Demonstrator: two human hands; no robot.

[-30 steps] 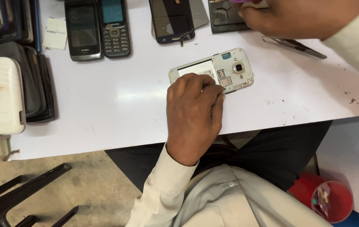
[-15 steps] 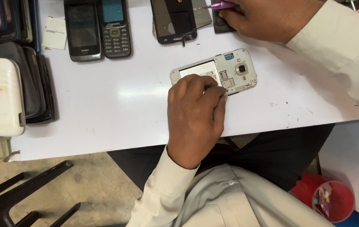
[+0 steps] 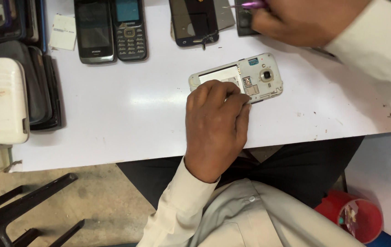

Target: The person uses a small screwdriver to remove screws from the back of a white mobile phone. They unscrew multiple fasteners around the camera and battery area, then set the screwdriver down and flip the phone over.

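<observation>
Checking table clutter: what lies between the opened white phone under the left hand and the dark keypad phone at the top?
In the head view, only bare white table lies between the opened white phone and the dark keypad phone.

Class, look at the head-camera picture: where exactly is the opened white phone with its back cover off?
The opened white phone lies on the white table, centre-right in the head view, under the left hand's fingertips, below the cracked dark phone.

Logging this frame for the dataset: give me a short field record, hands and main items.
left hand: fingers curled, pressing on the opened white phone
right hand: at the table's far edge, gripping a purple-handled tool
surface: white table
nearby: keypad phone, dark phone, cracked screen panel, white case
</observation>
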